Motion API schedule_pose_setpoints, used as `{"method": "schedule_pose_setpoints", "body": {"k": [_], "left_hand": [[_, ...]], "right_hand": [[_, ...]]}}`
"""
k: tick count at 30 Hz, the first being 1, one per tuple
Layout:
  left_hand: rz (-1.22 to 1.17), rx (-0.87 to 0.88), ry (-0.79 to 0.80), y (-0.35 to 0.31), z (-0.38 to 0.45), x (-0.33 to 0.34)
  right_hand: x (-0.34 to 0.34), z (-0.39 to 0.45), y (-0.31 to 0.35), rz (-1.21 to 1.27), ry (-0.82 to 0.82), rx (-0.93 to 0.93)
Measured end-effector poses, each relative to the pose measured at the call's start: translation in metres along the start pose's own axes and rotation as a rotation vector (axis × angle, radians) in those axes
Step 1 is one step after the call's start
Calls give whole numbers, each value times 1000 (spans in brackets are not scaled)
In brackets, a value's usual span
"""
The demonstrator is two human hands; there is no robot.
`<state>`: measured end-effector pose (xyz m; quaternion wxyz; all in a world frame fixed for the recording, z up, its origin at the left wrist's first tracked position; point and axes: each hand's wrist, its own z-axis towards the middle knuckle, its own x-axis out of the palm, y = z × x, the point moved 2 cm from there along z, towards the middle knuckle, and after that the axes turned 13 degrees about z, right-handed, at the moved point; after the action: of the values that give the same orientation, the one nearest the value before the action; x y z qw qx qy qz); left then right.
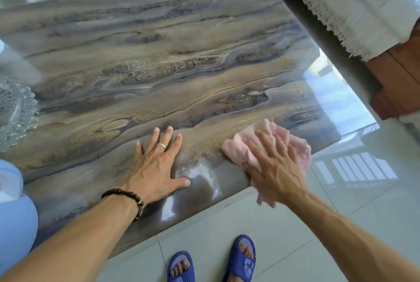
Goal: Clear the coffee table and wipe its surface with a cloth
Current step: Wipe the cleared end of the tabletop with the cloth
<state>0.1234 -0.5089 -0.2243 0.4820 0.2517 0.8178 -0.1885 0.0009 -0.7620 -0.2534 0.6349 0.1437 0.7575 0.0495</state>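
Pink cloth (pixel 268 145) is pressed flat near the worktop's (pixel 159 65) front right corner by the right hand (pixel 277 168), fingers spread, apparently for wiping. The left hand (pixel 156 163) is laid open alongside, gripping nothing, seemingly as a brace.

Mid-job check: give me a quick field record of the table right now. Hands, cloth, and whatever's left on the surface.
left hand: flat on the coffee table, fingers spread, holding nothing
right hand: pressing the pink cloth with straight fingers
cloth position: near edge, towards the right corner, part hanging over the edge
left on table: glass dish at the left edge; light blue container at the near left
wiping: under way
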Motion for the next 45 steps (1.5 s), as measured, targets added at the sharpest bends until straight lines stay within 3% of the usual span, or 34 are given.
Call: {"method": "schedule_pose_setpoints", "body": {"k": [2, 3, 6, 10, 12, 14, 15, 18, 20, 23, 25, 26, 28, 31, 33, 37, 38, 40, 43, 45], "left_hand": [[-9, -1, -12, -7, 0, -1], [-21, -15, -16, -8, 0, 1], [-58, -78, -21, -11, -4, 5], [-47, -93, 16, -16, -14, 10], [-59, -76, 4, -27, -8, 6], [-64, -51, -17, -41, 0, 1], [-68, -46, -21, -49, 5, -1], [-102, -52, -17, -73, 19, -5], [-116, -51, -30, -86, 31, -10], [-113, -50, -51, -100, 51, -22], [-99, -76, -57, -108, 66, -28], [-90, -91, -58, -110, 70, -29], [-73, -118, -55, -112, 77, -31], [-41, -100, -17, -115, 79, -32], [-17, -99, -19, -111, 83, -34], [-45, -131, -56, -102, 98, -42], [-36, -139, -55, -97, 103, -42], [-21, -154, -50, -88, 108, -42], [-69, -140, -79, -75, 119, -49], [-112, -133, -107, -65, 130, -58]], "right_hand": [[-5, 19, 10, 178, -73, 302], [2, 20, 32, 203, -96, 337], [36, -17, 86, 138, -15, 38], [21, -50, 22, -4, 66, -255], [-3, -24, -22, -52, -1, -31], [-15, 7, -27, 148, -99, 295], [-11, 15, -16, 192, -122, 352], [12, -6, 8, 152, -52, 25], [6, -24, -29, 91, 37, -98], [-25, 5, -94, 119, -30, 199], [-33, 39, -84, 216, -77, 366], [-30, 51, -64, 198, -83, 346], [-15, 55, -32, 153, -67, 122], [-13, 26, -49, 152, 15, -135], [-28, 30, -84, 145, 22, -131], [-45, 110, -85, 214, -103, 269], [-41, 121, -68, 213, -116, 266], [-27, 115, -43, 204, -81, 74], [-32, 86, -64, 107, 58, -234], [-46, 108, -96, 84, 35, -150]]}}
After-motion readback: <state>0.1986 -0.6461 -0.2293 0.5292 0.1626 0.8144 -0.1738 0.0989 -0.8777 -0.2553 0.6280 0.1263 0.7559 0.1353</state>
